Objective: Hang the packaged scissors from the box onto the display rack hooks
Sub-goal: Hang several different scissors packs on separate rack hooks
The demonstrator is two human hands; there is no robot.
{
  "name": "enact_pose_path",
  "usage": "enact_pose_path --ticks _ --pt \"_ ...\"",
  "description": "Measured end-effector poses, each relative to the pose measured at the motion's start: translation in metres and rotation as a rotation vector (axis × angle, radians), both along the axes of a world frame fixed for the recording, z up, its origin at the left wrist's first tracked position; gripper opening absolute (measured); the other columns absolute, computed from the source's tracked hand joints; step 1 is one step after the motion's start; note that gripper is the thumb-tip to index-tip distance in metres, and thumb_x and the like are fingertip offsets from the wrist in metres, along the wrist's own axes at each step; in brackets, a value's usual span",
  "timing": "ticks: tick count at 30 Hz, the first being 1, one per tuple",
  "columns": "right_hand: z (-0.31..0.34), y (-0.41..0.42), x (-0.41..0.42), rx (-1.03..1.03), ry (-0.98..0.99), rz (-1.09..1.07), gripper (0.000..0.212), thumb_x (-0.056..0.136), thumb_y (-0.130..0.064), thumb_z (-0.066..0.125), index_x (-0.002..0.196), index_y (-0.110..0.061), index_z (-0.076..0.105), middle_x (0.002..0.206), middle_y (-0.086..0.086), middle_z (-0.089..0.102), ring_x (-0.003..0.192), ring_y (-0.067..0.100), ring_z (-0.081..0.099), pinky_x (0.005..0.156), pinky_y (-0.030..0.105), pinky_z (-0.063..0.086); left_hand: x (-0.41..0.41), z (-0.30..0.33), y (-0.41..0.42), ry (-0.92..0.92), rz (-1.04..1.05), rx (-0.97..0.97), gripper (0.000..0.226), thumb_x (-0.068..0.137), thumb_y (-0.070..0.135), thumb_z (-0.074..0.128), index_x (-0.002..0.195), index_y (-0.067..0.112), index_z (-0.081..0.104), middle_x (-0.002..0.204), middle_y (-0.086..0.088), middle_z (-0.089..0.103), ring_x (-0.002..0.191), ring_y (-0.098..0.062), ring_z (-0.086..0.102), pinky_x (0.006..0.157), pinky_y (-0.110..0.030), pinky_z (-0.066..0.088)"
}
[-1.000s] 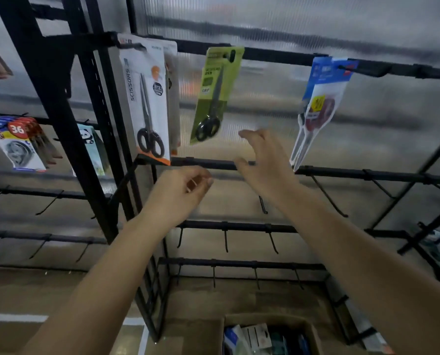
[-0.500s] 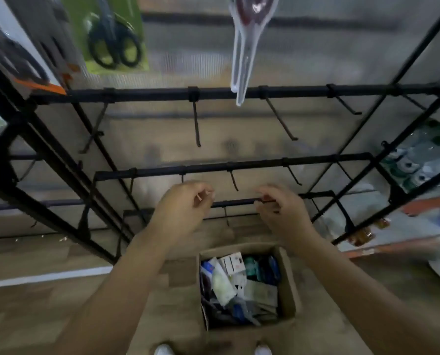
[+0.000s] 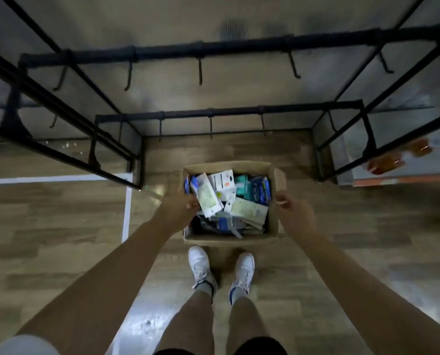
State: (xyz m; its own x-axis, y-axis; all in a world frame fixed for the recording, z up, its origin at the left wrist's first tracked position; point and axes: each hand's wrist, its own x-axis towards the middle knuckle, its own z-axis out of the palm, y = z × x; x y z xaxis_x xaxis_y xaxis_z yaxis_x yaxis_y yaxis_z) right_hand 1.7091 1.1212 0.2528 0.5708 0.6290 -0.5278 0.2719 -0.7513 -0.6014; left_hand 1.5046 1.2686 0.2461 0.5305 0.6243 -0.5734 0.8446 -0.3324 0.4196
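Black metal display rack (image 3: 239, 51): bare hooks, above the box. Brown cardboard box (image 3: 274, 226): on the floor before our feet, heaped with packaged scissors (image 3: 208, 198). Left hand (image 3: 180, 210): fingers curled, touching 1 pale packet; grasp unclear. Right hand (image 3: 294, 213): loosely curled, holding nothing. Risk: tangled packets may lift together and spill.

Light: dim overall, dull cast. Glare: pale sheen on floor (image 3: 147, 321) near bottom centre, smaller glint by rack (image 3: 162, 51) foot. Shadow: dark pool beside shoes (image 3: 221, 270). Blur: frame soft throughout, probably motion; orange items at right edge smeared beyond reading. Distortion: wide-angle, rack bars bowed and splayed toward corners, forearms stretched. Box (image 3: 272, 230) contents clearest, print illegible.
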Motion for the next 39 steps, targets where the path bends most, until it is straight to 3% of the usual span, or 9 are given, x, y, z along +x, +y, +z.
enact_pose_path --ticks 3,7,11,15,21,28,34,37,39 --pt "-0.055 -0.007 -0.003 -0.081 0.046 -0.004 0.031 0.092 -0.009 0.051 0.122 -0.009 0.060 0.122 0.012 0.060 0.108 0.025 0.056 0.063 0.007 0.032 -0.007 -0.056 0.004 0.166 0.050 -0.040 0.032 0.095 0.020 0.050 0.124 0.008 0.059 0.132 -0.013 0.055 0.126 -0.027 0.046 0.099 -0.028 0.031" --pt "-0.132 -0.015 -0.010 -0.165 0.190 -0.044 0.032 0.093 -0.008 0.049 0.124 -0.013 0.057 0.104 0.001 0.053 0.077 0.010 0.052 0.050 0.008 0.037 -0.005 -0.131 0.009 0.231 0.054 -0.051 0.038 0.099 0.018 0.042 0.136 0.007 0.047 0.145 -0.011 0.041 0.136 -0.023 0.033 0.103 -0.024 0.020" --pt "-0.211 -0.017 -0.026 -0.208 0.307 -0.246 0.020 0.091 -0.007 0.051 0.103 -0.016 0.064 0.092 0.002 0.059 0.071 0.014 0.053 0.052 0.019 0.038 0.007 -0.200 0.005 0.237 0.083 -0.147 0.037 0.096 0.011 0.048 0.133 0.007 0.049 0.139 -0.015 0.046 0.126 -0.029 0.044 0.097 -0.029 0.035" --pt "-0.272 0.006 -0.036 -0.173 0.493 -0.548 0.016 0.087 -0.001 0.057 0.089 -0.017 0.062 0.095 0.010 0.064 0.088 0.023 0.060 0.077 0.031 0.049 0.018 -0.268 0.002 0.180 0.154 -0.225 0.036 0.095 0.011 0.050 0.131 0.004 0.050 0.135 -0.015 0.049 0.121 -0.027 0.048 0.080 -0.018 0.033" --pt "-0.358 0.063 -0.032 -0.077 0.786 -0.810 0.039 0.089 0.000 0.058 0.127 0.002 0.050 0.125 0.022 0.055 0.117 0.028 0.055 0.095 0.029 0.045 0.027 -0.363 0.025 0.140 0.598 -0.279 0.049 0.090 0.009 0.054 0.138 0.007 0.042 0.133 -0.016 0.051 0.113 -0.029 0.052 0.070 -0.020 0.034" --pt "-0.435 0.128 -0.009 0.075 0.917 -0.930 0.012 0.085 -0.017 0.067 0.091 -0.008 0.062 0.097 0.003 0.066 0.101 0.014 0.060 0.107 0.030 0.039 0.022 -0.444 0.039 -0.046 1.061 -0.409 0.048 0.084 0.020 0.070 0.125 0.003 0.052 0.115 -0.011 0.063 0.089 -0.023 0.060 0.061 -0.026 0.043" --pt "-0.454 0.152 -0.008 0.097 0.975 -0.854 0.033 0.079 -0.039 0.070 0.101 -0.015 0.065 0.096 0.004 0.069 0.092 0.020 0.065 0.089 0.037 0.051 0.033 -0.470 0.042 -0.190 1.279 -0.471 0.044 0.079 0.013 0.075 0.116 -0.003 0.056 0.113 -0.017 0.065 0.090 -0.026 0.065 0.050 -0.022 0.050" --pt "-0.453 0.172 -0.018 0.031 0.950 -0.707 0.085 0.045 -0.059 0.082 0.117 -0.018 0.061 0.110 0.004 0.070 0.102 0.027 0.065 0.093 0.048 0.049 0.040 -0.475 0.042 -0.183 1.306 -0.465 0.048 0.076 0.011 0.077 0.117 -0.003 0.056 0.112 -0.018 0.065 0.069 -0.020 0.061 0.042 -0.019 0.046" --pt "-0.456 0.180 -0.023 0.027 0.951 -0.731 0.091 0.046 -0.049 0.086 0.126 -0.017 0.056 0.112 0.004 0.069 0.102 0.026 0.065 0.091 0.050 0.050 0.042 -0.476 0.041 -0.181 1.317 -0.467 0.051 0.075 0.012 0.078 0.118 -0.002 0.055 0.111 -0.018 0.065 0.062 -0.015 0.057 0.040 -0.017 0.044"
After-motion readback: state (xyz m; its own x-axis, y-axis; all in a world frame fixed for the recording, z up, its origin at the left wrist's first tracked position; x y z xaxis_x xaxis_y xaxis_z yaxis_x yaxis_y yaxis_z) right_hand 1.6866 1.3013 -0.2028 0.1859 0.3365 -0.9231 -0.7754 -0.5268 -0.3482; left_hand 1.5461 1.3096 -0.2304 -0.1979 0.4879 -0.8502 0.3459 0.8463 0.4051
